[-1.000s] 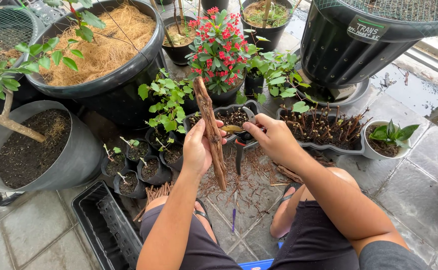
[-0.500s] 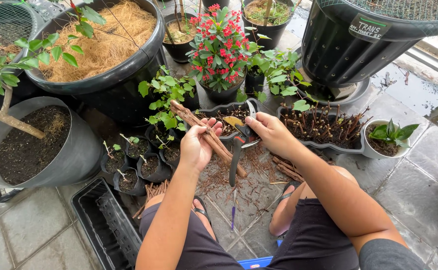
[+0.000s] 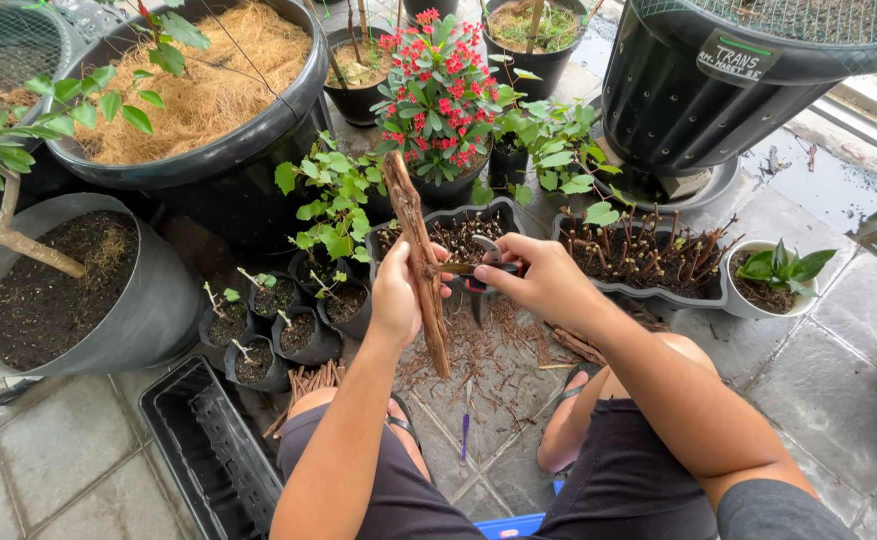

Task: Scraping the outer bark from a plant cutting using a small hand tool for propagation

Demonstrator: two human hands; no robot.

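Closed around the middle of a long brown stick held nearly upright, the left hand steadies it while the right hand, just beside, grips red-handled pruning shears pointing leftward at it.

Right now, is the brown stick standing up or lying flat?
Nearly upright, slightly tilted: the left hand grips the brown stick mid-length, its top toward the red flowers.

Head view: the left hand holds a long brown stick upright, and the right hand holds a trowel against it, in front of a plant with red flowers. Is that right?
Not quite. In the head view the right hand holds pruning shears, not a trowel. The rest stands: the left hand holds the long brown stick roughly upright, in front of the plant with red flowers.
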